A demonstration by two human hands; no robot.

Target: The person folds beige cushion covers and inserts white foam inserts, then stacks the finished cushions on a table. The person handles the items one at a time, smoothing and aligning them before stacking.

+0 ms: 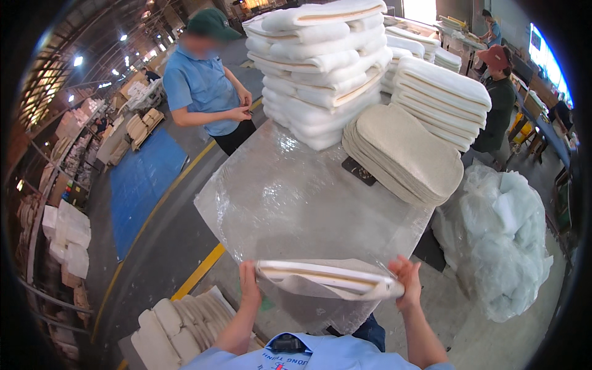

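Both hands hold a long seat cushion (pixel 327 275) on edge above the near end of the table, with white padding showing along the top inside a beige fabric cover (pixel 308 287). My left hand (pixel 249 287) grips its left end. At the other end, my right hand (pixel 407 285) has the thumb side against the cushion, its fingers partly raised and spread. Farther off on the plastic-covered table (pixel 277 197) lies a stack of beige oval fabric covers (pixel 404 154), with a small dark patterned item (pixel 359 171) beside it.
Tall stacks of white padding (pixel 320 74) and more white pads (pixel 441 102) fill the table's far side. A plastic-wrapped bundle (pixel 505 240) stands right; beige cushions (pixel 179 330) lie low left. One person (pixel 203 86) stands beyond the table at left, another (pixel 498 98) at right.
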